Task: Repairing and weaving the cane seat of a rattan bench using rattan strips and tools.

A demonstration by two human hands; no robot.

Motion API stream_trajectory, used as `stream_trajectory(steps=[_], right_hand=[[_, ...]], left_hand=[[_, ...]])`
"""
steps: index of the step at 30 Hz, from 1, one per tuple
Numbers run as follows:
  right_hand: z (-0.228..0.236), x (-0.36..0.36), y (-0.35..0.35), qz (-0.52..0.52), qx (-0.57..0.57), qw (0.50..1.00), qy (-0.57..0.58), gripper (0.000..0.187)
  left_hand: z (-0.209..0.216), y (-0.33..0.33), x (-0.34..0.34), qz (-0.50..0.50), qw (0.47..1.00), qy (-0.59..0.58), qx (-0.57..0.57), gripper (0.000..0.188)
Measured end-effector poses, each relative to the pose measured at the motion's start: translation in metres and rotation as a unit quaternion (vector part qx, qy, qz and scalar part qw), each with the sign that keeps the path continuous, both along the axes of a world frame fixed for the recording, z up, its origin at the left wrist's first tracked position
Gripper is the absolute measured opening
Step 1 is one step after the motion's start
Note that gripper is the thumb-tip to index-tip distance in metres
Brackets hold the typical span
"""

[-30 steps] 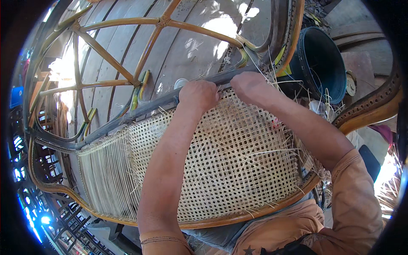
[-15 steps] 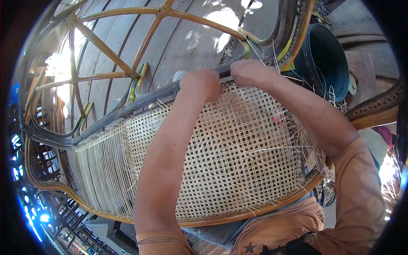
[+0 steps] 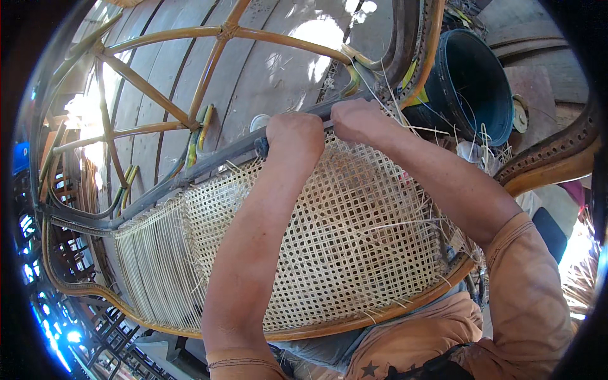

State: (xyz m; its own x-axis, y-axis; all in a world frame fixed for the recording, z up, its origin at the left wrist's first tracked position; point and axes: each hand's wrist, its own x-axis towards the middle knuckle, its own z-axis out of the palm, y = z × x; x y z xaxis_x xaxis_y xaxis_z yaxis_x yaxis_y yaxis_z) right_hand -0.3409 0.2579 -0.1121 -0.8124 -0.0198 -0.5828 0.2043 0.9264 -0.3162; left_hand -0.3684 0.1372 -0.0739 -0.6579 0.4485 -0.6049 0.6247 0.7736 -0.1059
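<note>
A rattan chair frame lies across my lap with a pale woven cane panel (image 3: 335,234) stretched over it. My left hand (image 3: 294,136) is closed at the panel's far edge, on the grey rail (image 3: 215,161) of the frame. Just to its right, my right hand (image 3: 358,120) pinches at the same edge, its fingers curled on the rail where the weave ends. What the fingertips hold is hidden. Loose cane strands (image 3: 396,101) stick out beside my right hand. Unwoven parallel strands (image 3: 149,266) fill the panel's left end.
A dark blue bucket (image 3: 475,82) stands at the upper right next to the frame. Curved rattan spokes (image 3: 190,82) of the frame cross over a grey plank floor (image 3: 278,57). Another curved wooden rail with holes (image 3: 557,158) is at the right.
Both hands have shifted slightly up and right along the rail, and they now sit closer together at the panel's far edge.
</note>
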Motion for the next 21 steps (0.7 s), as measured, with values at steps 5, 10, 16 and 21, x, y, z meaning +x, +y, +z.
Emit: stream_trajectory(steps=[5,10,16,21], right_hand=[[-0.003,0.001,-0.001,0.008,-0.011,1.000,0.005,0.024],[-0.016,0.009,-0.004,-0.001,0.025,0.999,0.040,0.023],[-0.015,0.012,-0.006,-0.012,0.013,0.999,0.030,0.023],[-0.009,0.011,-0.007,-0.022,0.012,1.000,0.019,0.026]], left_hand=[[0.006,0.019,-0.003,0.002,1.000,-0.023,-0.019,0.023],[-0.003,0.014,-0.014,-0.043,0.999,-0.015,0.002,0.025],[0.002,0.015,-0.015,-0.024,0.999,-0.028,-0.036,0.027],[-0.006,0.015,-0.020,-0.020,0.998,-0.031,-0.044,0.027]])
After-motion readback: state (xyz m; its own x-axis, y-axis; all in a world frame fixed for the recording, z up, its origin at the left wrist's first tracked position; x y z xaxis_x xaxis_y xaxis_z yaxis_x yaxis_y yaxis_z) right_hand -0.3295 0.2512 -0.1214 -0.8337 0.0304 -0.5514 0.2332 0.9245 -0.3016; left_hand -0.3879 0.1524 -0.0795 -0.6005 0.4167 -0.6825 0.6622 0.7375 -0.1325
